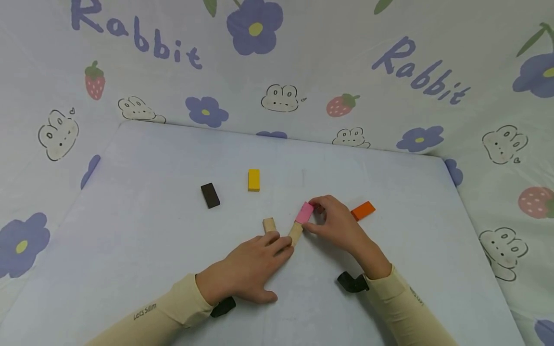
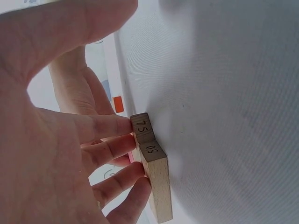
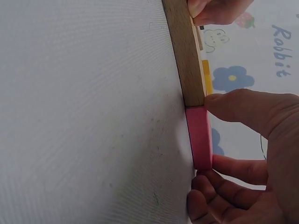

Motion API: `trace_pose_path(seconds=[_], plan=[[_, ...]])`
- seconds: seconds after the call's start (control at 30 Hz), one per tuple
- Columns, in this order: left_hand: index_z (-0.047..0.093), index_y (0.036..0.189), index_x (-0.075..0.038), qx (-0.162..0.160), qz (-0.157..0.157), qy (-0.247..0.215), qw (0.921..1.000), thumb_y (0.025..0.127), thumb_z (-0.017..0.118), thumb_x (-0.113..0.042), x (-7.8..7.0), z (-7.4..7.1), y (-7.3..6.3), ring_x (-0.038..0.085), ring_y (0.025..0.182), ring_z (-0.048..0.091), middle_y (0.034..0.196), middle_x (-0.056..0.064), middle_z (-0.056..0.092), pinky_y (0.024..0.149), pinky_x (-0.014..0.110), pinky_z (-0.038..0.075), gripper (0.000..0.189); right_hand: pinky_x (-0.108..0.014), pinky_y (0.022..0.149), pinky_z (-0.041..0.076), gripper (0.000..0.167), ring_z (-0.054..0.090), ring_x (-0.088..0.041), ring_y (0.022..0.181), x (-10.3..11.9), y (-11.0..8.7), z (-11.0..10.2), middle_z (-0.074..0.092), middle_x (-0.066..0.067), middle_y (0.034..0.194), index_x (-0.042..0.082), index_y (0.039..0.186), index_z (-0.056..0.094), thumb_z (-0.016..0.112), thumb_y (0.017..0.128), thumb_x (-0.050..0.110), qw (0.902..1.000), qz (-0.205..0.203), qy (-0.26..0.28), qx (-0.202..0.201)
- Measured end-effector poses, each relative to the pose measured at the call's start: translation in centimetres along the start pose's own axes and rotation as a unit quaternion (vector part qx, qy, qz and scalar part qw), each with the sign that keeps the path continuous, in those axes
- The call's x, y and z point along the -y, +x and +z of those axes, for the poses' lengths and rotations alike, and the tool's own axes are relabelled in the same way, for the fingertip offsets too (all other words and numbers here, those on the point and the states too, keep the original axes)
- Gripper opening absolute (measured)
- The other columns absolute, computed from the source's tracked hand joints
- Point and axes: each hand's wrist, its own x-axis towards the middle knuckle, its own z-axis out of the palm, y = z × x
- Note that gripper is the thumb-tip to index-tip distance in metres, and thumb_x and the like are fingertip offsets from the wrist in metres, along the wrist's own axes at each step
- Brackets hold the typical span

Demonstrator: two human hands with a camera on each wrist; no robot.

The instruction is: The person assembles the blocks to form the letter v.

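Note:
A pink block (image 1: 305, 212) lies end to end with a plain wooden block (image 1: 295, 232) on the white table. My right hand (image 1: 337, 223) pinches the pink block, the index finger at its far end and the thumb by the joint with the wooden one. Fairly straight fingers of my left hand (image 1: 246, 266) rest on the near ends of that wooden block and a second wooden block (image 1: 269, 225), which angles away to the left. In the left wrist view, the near end faces of the wooden blocks (image 2: 142, 127) carry dark printed digits.
Beyond the hands lie a yellow block (image 1: 253, 180) and a dark brown block (image 1: 210, 195). An orange block (image 1: 363, 210) is just right of my right hand. Patterned cloth (image 1: 303, 72) rises behind the table's back edge.

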Motion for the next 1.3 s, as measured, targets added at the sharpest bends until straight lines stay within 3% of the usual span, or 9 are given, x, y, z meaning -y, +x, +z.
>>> trace_pose_path(seconds=[0.3, 0.83, 1.3], plan=[[0.050, 0.161, -0.009, 0.008, -0.001, -0.004, 1.0000, 0.089, 0.081, -0.060, 0.03, -0.06, 0.15, 0.027, 0.145, 0.041, 0.162, 0.007, 0.045, 0.117, 0.039, 0.043, 0.093, -0.041, 0.086, 0.054, 0.049, 0.061, -0.026, 0.100, -0.25, 0.08, 0.00, 0.068, -0.010, 0.116, 0.001, 0.134, 0.069, 0.086, 0.093, 0.023, 1.0000, 0.003, 0.004, -0.001], [0.050, 0.161, -0.009, 0.008, 0.001, -0.003, 1.0000, 0.089, 0.080, -0.059, 0.09, 0.00, 0.14, 0.026, 0.144, 0.041, 0.162, 0.007, 0.045, 0.115, 0.038, 0.044, 0.093, -0.042, 0.088, 0.056, 0.040, 0.061, -0.026, 0.101, -0.28, 0.24, -0.19, 0.068, -0.010, 0.116, 0.000, 0.135, 0.069, 0.076, 0.097, 0.010, 0.9999, 0.002, 0.011, 0.003], [0.050, 0.161, -0.009, 0.002, 0.005, -0.003, 1.0000, 0.089, 0.081, -0.060, 0.31, 0.16, 0.14, 0.027, 0.144, 0.041, 0.162, 0.007, 0.045, 0.114, 0.039, 0.045, 0.094, -0.044, 0.090, 0.057, 0.047, 0.063, -0.028, 0.104, -0.17, 0.32, -0.46, 0.068, -0.013, 0.120, -0.002, 0.140, 0.066, 0.076, 0.096, 0.009, 0.9998, -0.002, 0.018, -0.001]])
